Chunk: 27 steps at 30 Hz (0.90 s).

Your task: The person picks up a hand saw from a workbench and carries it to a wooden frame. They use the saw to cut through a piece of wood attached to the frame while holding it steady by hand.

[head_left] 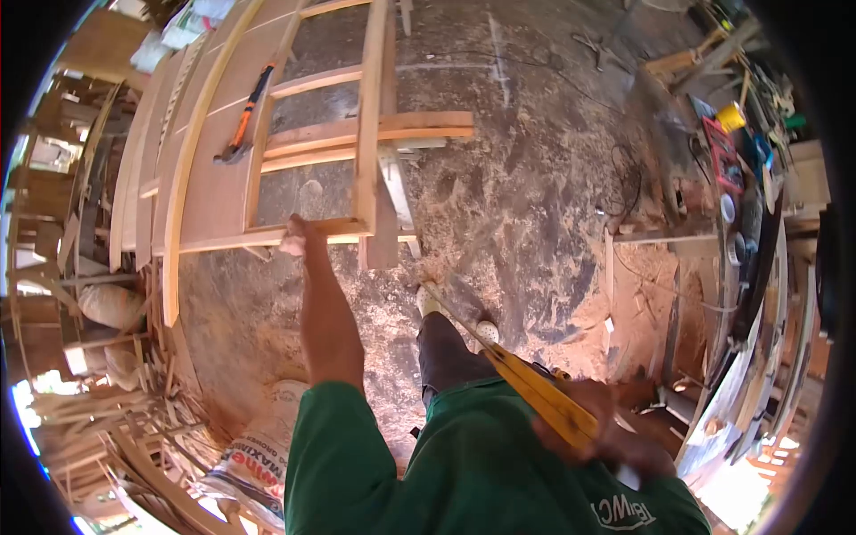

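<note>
My left hand (300,236) is closed on the near rail of a wooden frame (367,152), by its lower corner. The frame has crosspieces and lies over boards. A hammer (245,120) with an orange and black handle rests on the panel beside the frame. At the lower right, close to my body, my right hand (584,415) is blurred and wrapped round a yellow tool (544,397). The tool is long and tapers away from the hand toward my shoe; its exact kind cannot be made out.
A workbench with a red case (722,156) and a yellow roll (730,117) runs along the right. Wood scraps (89,419) pile up at the left. A printed sack (259,459) lies at the lower left. Sawdust and a cable (629,178) cover parts of the floor.
</note>
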### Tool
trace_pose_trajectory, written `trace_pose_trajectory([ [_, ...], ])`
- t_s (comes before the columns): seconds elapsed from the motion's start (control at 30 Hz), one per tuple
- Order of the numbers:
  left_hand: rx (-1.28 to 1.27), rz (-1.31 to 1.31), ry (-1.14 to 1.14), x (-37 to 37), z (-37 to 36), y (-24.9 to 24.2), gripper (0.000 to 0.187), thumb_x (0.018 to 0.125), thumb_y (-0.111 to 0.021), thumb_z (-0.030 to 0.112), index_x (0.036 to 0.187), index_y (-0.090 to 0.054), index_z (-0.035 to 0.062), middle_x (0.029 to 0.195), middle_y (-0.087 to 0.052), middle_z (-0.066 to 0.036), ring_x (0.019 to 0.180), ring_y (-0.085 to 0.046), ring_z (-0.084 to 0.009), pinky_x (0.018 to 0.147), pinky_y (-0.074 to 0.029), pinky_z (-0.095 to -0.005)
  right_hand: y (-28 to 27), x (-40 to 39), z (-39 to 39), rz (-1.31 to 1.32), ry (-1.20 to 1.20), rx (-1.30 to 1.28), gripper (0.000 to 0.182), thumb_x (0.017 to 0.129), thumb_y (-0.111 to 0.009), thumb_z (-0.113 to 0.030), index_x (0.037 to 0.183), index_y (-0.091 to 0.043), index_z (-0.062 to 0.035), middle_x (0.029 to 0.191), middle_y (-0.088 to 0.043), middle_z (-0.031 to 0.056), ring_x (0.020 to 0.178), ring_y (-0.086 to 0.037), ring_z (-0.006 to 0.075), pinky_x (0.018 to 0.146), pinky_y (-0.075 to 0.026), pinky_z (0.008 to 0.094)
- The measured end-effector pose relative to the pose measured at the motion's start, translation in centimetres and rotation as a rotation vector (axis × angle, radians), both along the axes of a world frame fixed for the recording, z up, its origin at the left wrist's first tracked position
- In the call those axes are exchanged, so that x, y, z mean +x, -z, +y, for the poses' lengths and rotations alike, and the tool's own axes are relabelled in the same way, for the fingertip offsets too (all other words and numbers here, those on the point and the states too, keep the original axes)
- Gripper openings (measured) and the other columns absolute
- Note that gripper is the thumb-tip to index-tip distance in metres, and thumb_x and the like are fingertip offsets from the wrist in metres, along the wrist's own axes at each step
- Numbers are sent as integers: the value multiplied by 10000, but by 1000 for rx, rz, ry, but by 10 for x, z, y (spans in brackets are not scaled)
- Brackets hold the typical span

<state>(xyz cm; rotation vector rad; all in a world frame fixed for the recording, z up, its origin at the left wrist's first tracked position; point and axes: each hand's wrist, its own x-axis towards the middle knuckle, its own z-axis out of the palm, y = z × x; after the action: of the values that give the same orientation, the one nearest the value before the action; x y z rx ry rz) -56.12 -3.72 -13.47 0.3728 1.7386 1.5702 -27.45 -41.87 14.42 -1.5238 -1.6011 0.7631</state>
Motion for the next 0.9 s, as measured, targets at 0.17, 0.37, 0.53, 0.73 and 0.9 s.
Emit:
trace_pose_trajectory([
  [0.17, -150, 64, -68, 9, -1, -16, 443, 769, -638, 170, 1014, -343, -52, 953, -471, -194, 801, -535, -239, 572, -543, -382, -1, -16, 28, 63, -13, 8, 123, 667, -689, -93, 721, -601, -25, 604, -563, 98, 430, -539, 222, 392, -419, 310],
  [0.37, -177, 207, 91, -7, 15, 36, 467, 760, -647, 181, 1015, -339, -58, 951, -474, -199, 793, -545, -241, 570, -551, -361, -47, -18, 31, -30, -41, -194, 112, 658, -714, -81, 699, -614, -50, 567, -563, 71, 455, -567, 222, 426, -454, 302],
  [0.53, -100, 102, -52, 12, -7, 0, 532, 769, -646, 237, 1036, -338, -105, 949, -446, -213, 797, -502, -239, 639, -523, -375, -85, 3, 44, -209, -171, 136, 114, 609, -715, -83, 649, -616, -42, 543, -561, 81, 409, -537, 243, 395, -430, 320],
  [0.73, -200, 478, 138, 2, -15, 52, 554, 726, -696, 201, 1030, -346, -101, 973, -408, -200, 886, -451, -275, 721, -467, -436, -97, -18, 70, -96, 38, -259, 140, 592, -707, -87, 672, -615, -18, 552, -569, 93, 431, -563, 240, 406, -455, 323],
  [0.9, -282, 743, 209, 10, -27, 48, 555, 747, -681, 287, 1055, -402, -79, 947, -422, -152, 891, -455, -209, 792, -482, -361, -129, -23, 127, -361, -124, -231, 174, 629, -718, -44, 773, -632, 1, 661, -610, 120, 509, -605, 236, 439, -473, 332],
])
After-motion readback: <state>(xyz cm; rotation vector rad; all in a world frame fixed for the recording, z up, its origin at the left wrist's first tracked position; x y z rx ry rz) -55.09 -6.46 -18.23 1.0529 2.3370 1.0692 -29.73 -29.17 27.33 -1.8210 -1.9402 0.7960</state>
